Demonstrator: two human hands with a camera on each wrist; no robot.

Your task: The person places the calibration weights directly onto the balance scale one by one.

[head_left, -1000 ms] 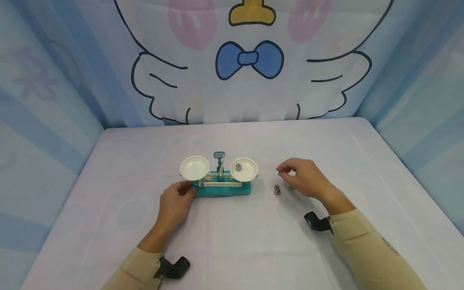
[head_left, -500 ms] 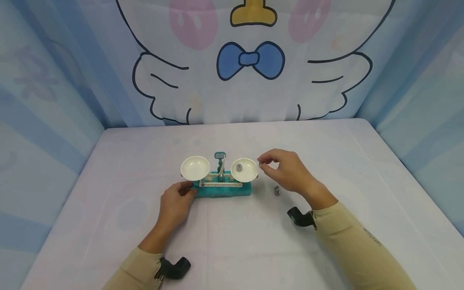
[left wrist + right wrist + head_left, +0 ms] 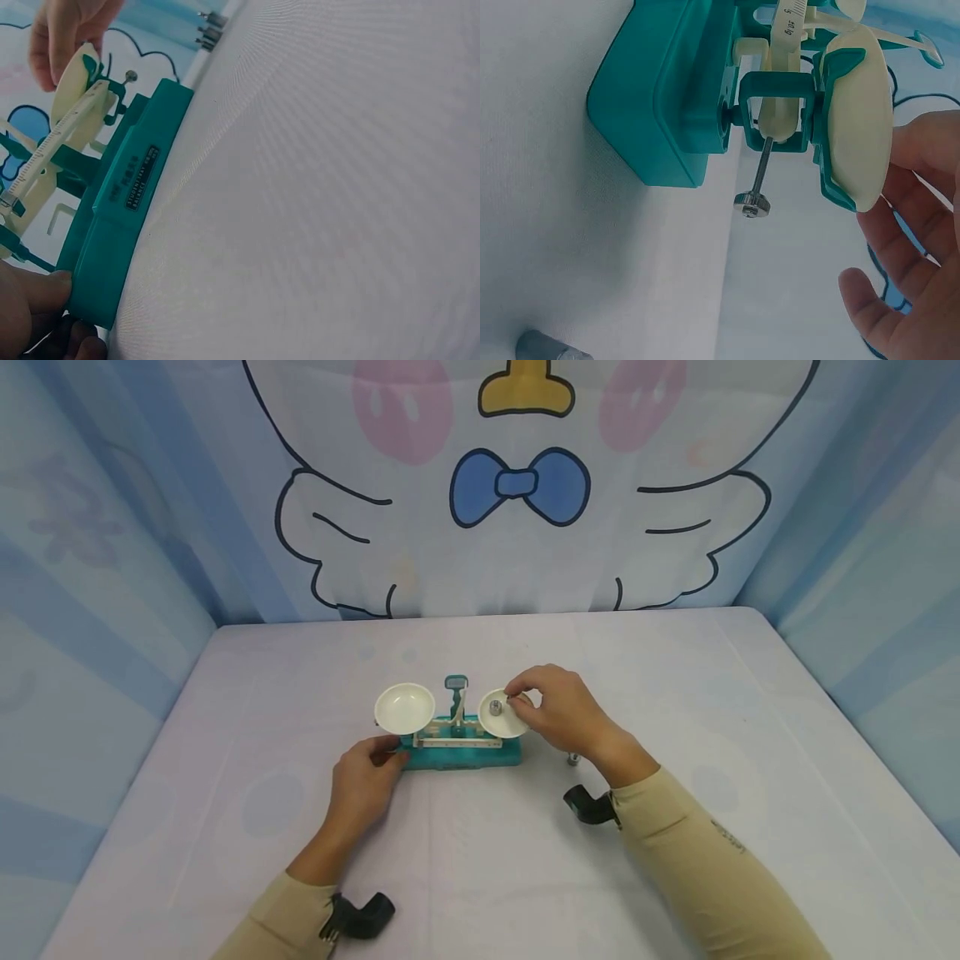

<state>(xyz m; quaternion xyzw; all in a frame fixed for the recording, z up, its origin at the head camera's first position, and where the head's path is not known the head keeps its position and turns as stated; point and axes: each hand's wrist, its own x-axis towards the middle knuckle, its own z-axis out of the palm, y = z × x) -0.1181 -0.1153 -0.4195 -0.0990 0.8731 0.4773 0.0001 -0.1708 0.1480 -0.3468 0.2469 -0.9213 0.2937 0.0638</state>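
Observation:
A teal balance scale (image 3: 465, 755) with two cream pans stands on the table. My left hand (image 3: 363, 785) grips the left end of its base, thumb on the front face in the left wrist view. The left pan (image 3: 405, 708) holds nothing. On the right pan (image 3: 506, 727) sits a metal weight (image 3: 496, 707). My right hand (image 3: 562, 710) is over that pan's right side, thumb and forefinger pinching a small metal weight, mostly hidden by the fingertips. In the right wrist view the right pan (image 3: 859, 120) hides those fingertips.
More metal weights (image 3: 210, 31) stand on the table right of the scale, partly behind my right wrist in the head view. A white cloth covers the table (image 3: 480, 860). A printed curtain (image 3: 517, 560) hangs behind its far edge.
My right hand has moved left from beside the loose weights to over the right pan, carrying the small weight. My left hand stays on the base.

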